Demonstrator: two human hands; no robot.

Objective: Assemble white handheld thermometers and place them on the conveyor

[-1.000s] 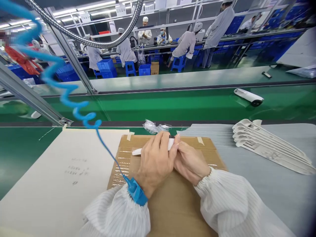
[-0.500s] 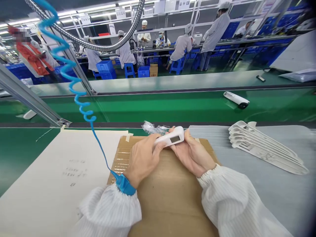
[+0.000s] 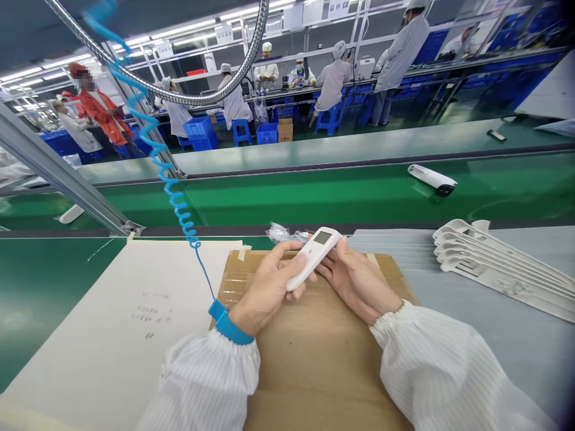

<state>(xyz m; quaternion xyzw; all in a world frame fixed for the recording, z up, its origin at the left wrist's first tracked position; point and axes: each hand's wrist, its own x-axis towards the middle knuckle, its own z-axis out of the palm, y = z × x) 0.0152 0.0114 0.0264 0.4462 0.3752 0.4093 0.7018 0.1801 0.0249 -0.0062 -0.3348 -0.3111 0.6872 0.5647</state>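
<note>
I hold a slim white handheld device [image 3: 313, 256] with a small grey display window, face up, above a flat brown cardboard sheet [image 3: 314, 353]. My left hand [image 3: 268, 288] grips its lower half, thumb laid along the top. My right hand [image 3: 354, 278] supports the upper end from the right, fingers curled under it. A blue wrist strap [image 3: 230, 322] with a coiled blue cord [image 3: 173, 191] is on my left wrist. A crumpled clear plastic wrapper [image 3: 284, 232] lies just beyond the device.
A stack of white plastic shells [image 3: 498, 263] lies to the right on a grey mat. Printed cream paper [image 3: 130, 311] lies at the left. A white cylindrical unit [image 3: 432, 179] rests on the green conveyor belt [image 3: 314, 191]. Several workers stand at benches beyond.
The device was pressed down on the cardboard under both hands. It has been lifted, turned display-up and swung so its top points away from me. The unit on the belt shifted left.
</note>
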